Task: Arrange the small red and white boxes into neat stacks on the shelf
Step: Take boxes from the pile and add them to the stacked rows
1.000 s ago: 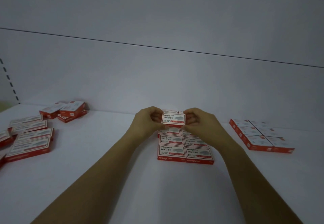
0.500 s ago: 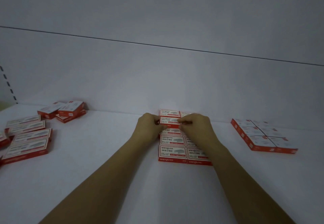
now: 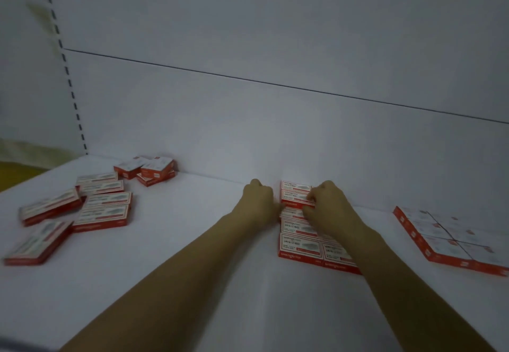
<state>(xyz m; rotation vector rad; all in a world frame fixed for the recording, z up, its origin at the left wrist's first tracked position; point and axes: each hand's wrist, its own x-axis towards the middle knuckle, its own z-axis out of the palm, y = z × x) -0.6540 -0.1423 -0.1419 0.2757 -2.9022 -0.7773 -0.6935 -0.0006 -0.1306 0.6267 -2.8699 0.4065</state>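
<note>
Fingers (image 3: 309,198) of our R hand (image 3: 329,208) curl onto the top box (image 3: 294,196), which lies at the back end of the mid block (image 3: 300,244). L hand (image 3: 259,200), fisted, is just beside it; we can't tell if it touches. R forearm (image 3: 371,255) hides part of that block. Loose boxes (image 3: 102,205) are scattered left, tidy block (image 3: 446,241) is right, all on the white shelf (image 3: 165,282).

On the plain white shelf (image 3: 192,255), the right hand (image 3: 329,207) curls its fingers over a small red and white cardboard box (image 3: 294,197) atop the middle block of boxes (image 3: 300,244). The left hand (image 3: 259,200), fingers curled, sits just beside it.
</note>
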